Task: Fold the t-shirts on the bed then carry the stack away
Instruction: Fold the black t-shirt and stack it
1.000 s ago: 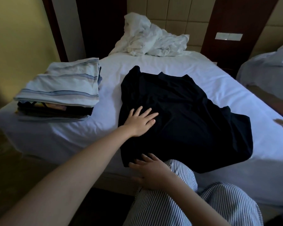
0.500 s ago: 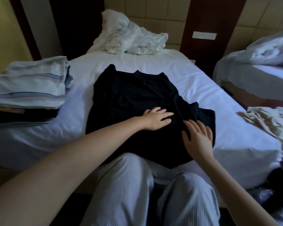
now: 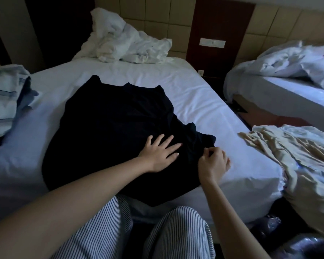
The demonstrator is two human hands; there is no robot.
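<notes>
One t-shirt (image 3: pixel 110 131) — right hand (image 3: pixel 212 162) pinches its edge.

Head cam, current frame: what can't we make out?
Head view:
- Folded stack: cut by left edge; count unknown.
- Dark t-shirt: underexposed, folds unreadable; which part right hand pinches unclear.
- Beige garment: cut by right edge; type unclear.

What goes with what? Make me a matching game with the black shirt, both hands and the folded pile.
1 dark t-shirt
2 left hand
3 right hand
4 folded stack

A pinches the shirt's right edge
B lies flat on the shirt
C spread across the middle of the bed
D at the bed's left edge

Pairs: 1-C, 2-B, 3-A, 4-D
</notes>
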